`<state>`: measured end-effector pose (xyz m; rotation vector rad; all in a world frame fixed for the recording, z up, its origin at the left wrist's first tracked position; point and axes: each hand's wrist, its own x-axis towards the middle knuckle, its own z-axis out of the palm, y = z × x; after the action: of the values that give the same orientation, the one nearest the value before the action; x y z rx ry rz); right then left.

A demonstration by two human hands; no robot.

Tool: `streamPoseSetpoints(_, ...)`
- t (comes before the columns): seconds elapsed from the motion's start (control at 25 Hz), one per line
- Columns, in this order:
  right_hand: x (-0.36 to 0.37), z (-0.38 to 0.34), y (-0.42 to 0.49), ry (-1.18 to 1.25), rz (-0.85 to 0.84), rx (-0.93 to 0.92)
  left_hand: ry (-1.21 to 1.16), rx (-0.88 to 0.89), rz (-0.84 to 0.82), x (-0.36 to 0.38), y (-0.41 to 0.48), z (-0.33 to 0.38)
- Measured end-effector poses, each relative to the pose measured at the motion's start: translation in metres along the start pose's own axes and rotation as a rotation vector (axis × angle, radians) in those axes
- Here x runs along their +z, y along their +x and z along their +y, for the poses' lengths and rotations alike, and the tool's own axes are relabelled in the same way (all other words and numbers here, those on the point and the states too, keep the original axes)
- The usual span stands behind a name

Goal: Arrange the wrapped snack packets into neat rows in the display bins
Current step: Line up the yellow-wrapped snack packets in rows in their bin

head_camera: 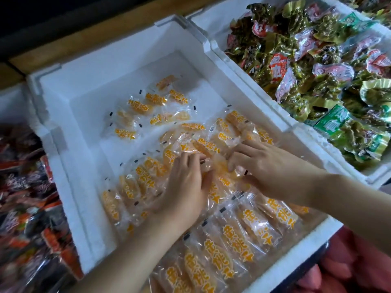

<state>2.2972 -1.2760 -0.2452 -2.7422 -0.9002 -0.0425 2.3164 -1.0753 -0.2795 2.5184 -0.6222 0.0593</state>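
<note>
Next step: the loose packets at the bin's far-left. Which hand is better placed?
Left. The left hand is nearer the loose packets in the bin, with open floor between. The right hand, pinching a packet, sits farther right and would likely have to cross the left.

Two bare forearms reach in over the near edge of the white foam bin (69, 187) and converge at its middle. The left hand (186, 187) lies palm down, fingertips curled into the orange-print packets (237, 240). The right hand (268, 166), entering from the bin's near-right corner, pinches the same packets between bent fingers and thumb. The two hands' fingertips nearly meet.
</note>
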Motion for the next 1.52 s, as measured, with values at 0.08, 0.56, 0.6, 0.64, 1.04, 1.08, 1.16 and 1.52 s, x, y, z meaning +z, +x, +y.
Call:
streamPoseSetpoints(0.08,-0.006,-0.002,0.005,-0.088,-0.069,0.027,0.153,0.055,0.000,0.001,-0.004,0.000)
streamPoseSetpoints(0.56,0.011,0.019,0.112,0.107,0.001,0.467,0.029,-0.391,0.062,-0.037,0.060,-0.055)
streamPoseSetpoints(0.6,0.018,0.023,0.124,0.109,-0.058,0.490,0.033,-0.486,-0.030,-0.039,0.070,-0.065)
streamPoseSetpoints(0.64,0.024,0.026,0.133,0.104,-0.086,0.500,0.041,-0.543,-0.107,-0.039,0.078,-0.072)
streamPoseSetpoints(1.04,0.020,0.022,0.145,0.202,0.074,0.481,-0.320,-0.639,0.049,-0.042,0.101,-0.077)
streamPoseSetpoints(1.08,0.015,0.018,0.144,0.233,0.099,0.487,-0.351,-0.620,0.135,-0.043,0.100,-0.073)
streamPoseSetpoints(1.16,0.002,0.005,0.140,0.266,0.181,0.465,-0.387,-0.544,0.337,-0.051,0.094,-0.061)
streamPoseSetpoints(1.52,-0.012,-0.092,0.074,0.224,0.116,0.281,-0.453,-0.598,0.217,-0.082,-0.018,-0.021)
